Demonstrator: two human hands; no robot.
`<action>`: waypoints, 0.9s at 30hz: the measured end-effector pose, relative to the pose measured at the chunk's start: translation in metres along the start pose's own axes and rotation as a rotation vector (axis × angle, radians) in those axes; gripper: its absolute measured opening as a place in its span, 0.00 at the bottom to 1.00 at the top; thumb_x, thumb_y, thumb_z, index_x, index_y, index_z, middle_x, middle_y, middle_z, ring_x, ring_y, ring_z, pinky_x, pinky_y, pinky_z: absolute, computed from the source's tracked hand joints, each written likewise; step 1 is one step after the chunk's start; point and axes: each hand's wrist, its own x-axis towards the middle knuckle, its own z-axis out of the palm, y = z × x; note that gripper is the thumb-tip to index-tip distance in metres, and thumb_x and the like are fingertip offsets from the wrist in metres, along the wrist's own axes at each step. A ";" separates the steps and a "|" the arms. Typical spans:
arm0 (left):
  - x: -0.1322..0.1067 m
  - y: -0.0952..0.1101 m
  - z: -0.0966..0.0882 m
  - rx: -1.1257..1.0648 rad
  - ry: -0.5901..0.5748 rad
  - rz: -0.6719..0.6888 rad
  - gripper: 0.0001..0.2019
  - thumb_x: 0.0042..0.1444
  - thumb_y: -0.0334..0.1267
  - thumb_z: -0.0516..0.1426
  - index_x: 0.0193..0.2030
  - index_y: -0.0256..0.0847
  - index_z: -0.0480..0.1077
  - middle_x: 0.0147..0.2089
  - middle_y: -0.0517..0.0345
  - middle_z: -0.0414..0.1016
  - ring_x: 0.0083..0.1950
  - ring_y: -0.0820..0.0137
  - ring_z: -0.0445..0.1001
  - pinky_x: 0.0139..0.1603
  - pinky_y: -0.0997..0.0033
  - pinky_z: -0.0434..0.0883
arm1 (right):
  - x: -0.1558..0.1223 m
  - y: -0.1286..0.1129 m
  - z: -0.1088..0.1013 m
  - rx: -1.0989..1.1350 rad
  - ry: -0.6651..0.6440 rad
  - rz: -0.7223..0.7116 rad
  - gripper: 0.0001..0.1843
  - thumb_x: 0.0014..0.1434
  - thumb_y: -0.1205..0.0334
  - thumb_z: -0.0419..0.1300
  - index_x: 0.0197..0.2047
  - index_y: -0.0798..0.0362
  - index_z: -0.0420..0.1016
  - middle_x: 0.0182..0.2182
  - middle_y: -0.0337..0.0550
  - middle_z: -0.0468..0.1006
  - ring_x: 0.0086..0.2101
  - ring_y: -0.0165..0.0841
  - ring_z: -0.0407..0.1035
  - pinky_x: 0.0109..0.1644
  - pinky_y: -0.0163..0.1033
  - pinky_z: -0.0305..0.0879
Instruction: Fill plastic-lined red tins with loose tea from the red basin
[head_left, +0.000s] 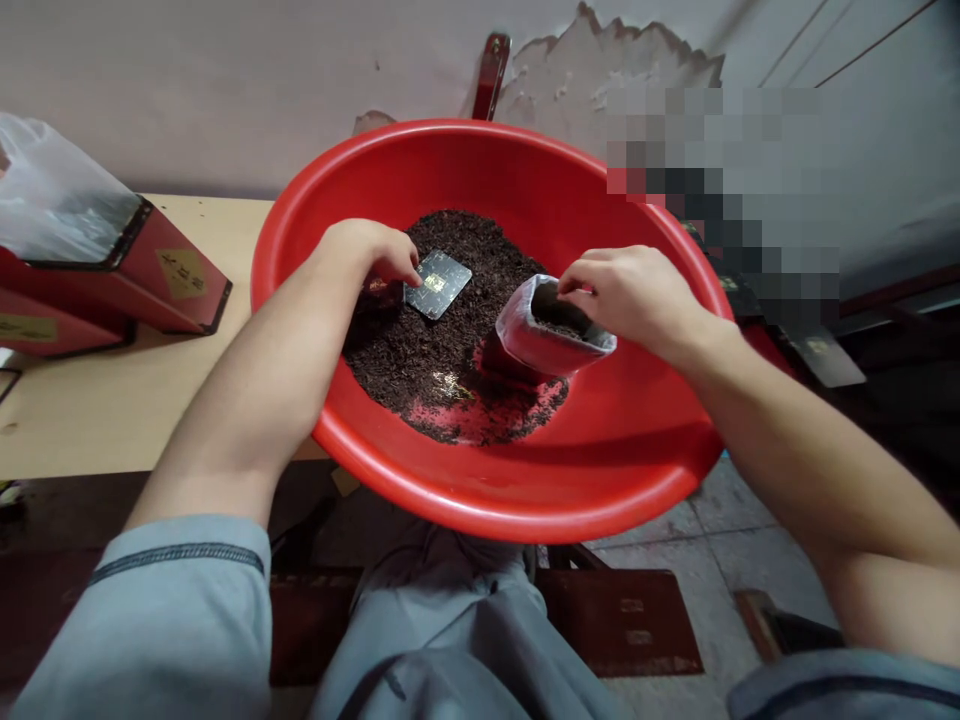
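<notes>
A wide red plastic basin (480,505) holds a heap of dark loose tea leaves (450,355). My left hand (379,248) reaches over its left side, fingers curled round a red tin with a dark, gold-patterned square end (442,283). That tin lies against the tea, its far part hidden under my hand. Right of it, a red canister (517,362) stands tilted in the basin with a clear plastic liner bag (514,325) folded over its rim. Dark leaves show inside. My right hand (626,292) is closed at the bag's mouth, fingertips pinching the liner's edge.
Red boxes with gold labels (184,275) stand on a pale wooden table (247,350) at left, a clear plastic bag (60,190) over them. Beneath the basin is a dark red bench (622,620). A blurred patch covers the area at right, beside a flat pale piece (825,355).
</notes>
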 end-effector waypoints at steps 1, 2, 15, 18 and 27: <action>0.000 0.001 0.000 0.000 -0.008 -0.012 0.39 0.52 0.62 0.63 0.71 0.55 0.71 0.47 0.52 0.84 0.56 0.50 0.77 0.56 0.61 0.70 | -0.002 -0.012 -0.001 0.043 0.039 0.012 0.11 0.66 0.63 0.59 0.42 0.51 0.84 0.42 0.53 0.84 0.43 0.46 0.77 0.49 0.48 0.68; -0.001 0.003 0.000 -0.002 -0.021 -0.030 0.40 0.52 0.62 0.63 0.72 0.56 0.70 0.48 0.53 0.84 0.57 0.50 0.77 0.56 0.61 0.69 | -0.003 -0.024 0.000 0.119 0.048 -0.009 0.10 0.66 0.62 0.60 0.42 0.51 0.84 0.42 0.52 0.84 0.43 0.45 0.76 0.50 0.48 0.67; -0.007 0.005 -0.001 -0.048 0.013 0.009 0.41 0.53 0.63 0.63 0.72 0.52 0.70 0.44 0.54 0.85 0.52 0.52 0.79 0.54 0.62 0.70 | 0.000 -0.096 0.124 1.169 -0.737 0.446 0.07 0.53 0.71 0.68 0.34 0.51 0.76 0.29 0.44 0.81 0.32 0.41 0.78 0.42 0.48 0.78; -0.012 0.008 -0.003 -0.068 0.027 0.001 0.42 0.54 0.63 0.63 0.73 0.50 0.69 0.46 0.53 0.85 0.53 0.51 0.79 0.56 0.61 0.69 | -0.002 -0.105 0.135 1.397 -0.760 0.896 0.07 0.66 0.63 0.61 0.46 0.56 0.74 0.36 0.54 0.83 0.36 0.43 0.82 0.46 0.52 0.81; -0.009 0.006 -0.004 -0.041 0.056 -0.002 0.40 0.56 0.60 0.63 0.74 0.49 0.67 0.58 0.52 0.82 0.61 0.50 0.76 0.62 0.61 0.68 | 0.053 -0.203 0.135 1.754 -0.720 0.922 0.38 0.73 0.47 0.55 0.77 0.55 0.51 0.68 0.69 0.68 0.57 0.45 0.76 0.63 0.56 0.72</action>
